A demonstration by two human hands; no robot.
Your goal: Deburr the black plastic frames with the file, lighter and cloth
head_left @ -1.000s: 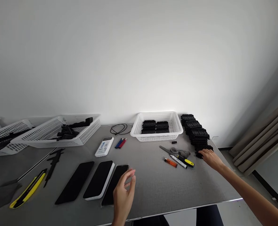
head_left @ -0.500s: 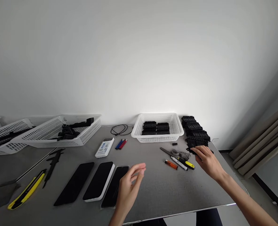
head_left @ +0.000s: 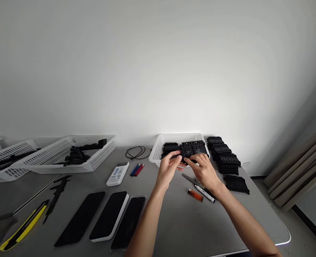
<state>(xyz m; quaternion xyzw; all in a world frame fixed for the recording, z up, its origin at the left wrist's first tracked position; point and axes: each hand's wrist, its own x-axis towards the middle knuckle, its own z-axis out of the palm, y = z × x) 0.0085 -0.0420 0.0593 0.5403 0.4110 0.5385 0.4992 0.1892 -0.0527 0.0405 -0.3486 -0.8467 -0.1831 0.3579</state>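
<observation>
A black ribbed plastic piece (head_left: 193, 150) is held up in both hands in front of the white basket (head_left: 154, 151) at the centre. My left hand (head_left: 169, 167) grips its left end between thumb and fingers. The fingers of my right hand (head_left: 204, 170) are closed on its lower right edge. Behind the piece, similar black pieces (head_left: 170, 146) lie inside the basket. More of them are stacked (head_left: 227, 159) to the right, and a separate one (head_left: 237, 184) rests nearer the table's right edge.
Near my right hand lie an orange lighter (head_left: 195, 195), a marker (head_left: 204, 193) and a file (head_left: 188, 178). Leftward are phone-like slabs (head_left: 109, 216), a white power bank (head_left: 117, 174), two lighters (head_left: 137, 169), a cable (head_left: 135, 152), a yellow cutter (head_left: 24, 226) and more baskets (head_left: 93, 162).
My right hand has moved left from the stack to the basket front, and my left hand has risen to meet it. Both now hold a black piece. One piece lies apart below the stack.
</observation>
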